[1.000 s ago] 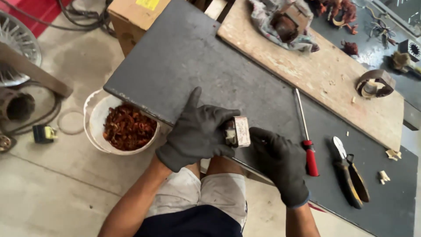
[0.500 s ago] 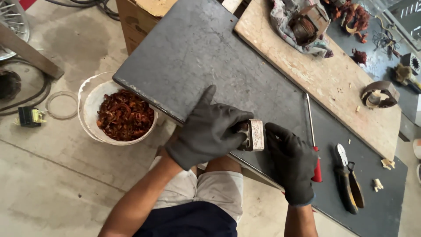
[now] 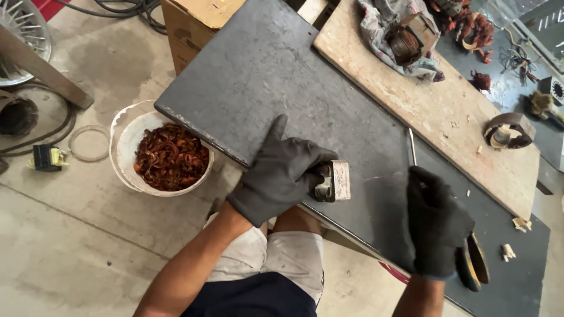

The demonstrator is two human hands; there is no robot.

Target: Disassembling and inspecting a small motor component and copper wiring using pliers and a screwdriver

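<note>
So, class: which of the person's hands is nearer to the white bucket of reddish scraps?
Left. The left hand, holding a small metal block, sits just right of the bucket. The right hand is farther right, over the screwdriver and pliers.

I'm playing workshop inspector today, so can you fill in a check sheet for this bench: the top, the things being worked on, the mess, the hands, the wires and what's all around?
Surface: dark grey bench top, scuffed, with a pale wooden board lying on it.
Job's things: small metal block, at the near edge; screwdriver, its handle hidden.
Clutter: rag around a rusty part, metal ring, pliers, wood chips.
Hands: left hand, gloved, grips the block; right hand, gloved, over the screwdriver handle, grip unclear.
Cables: black cables on the floor.
Surroundings: white bucket of reddish scraps, cardboard box, concrete floor.
</note>
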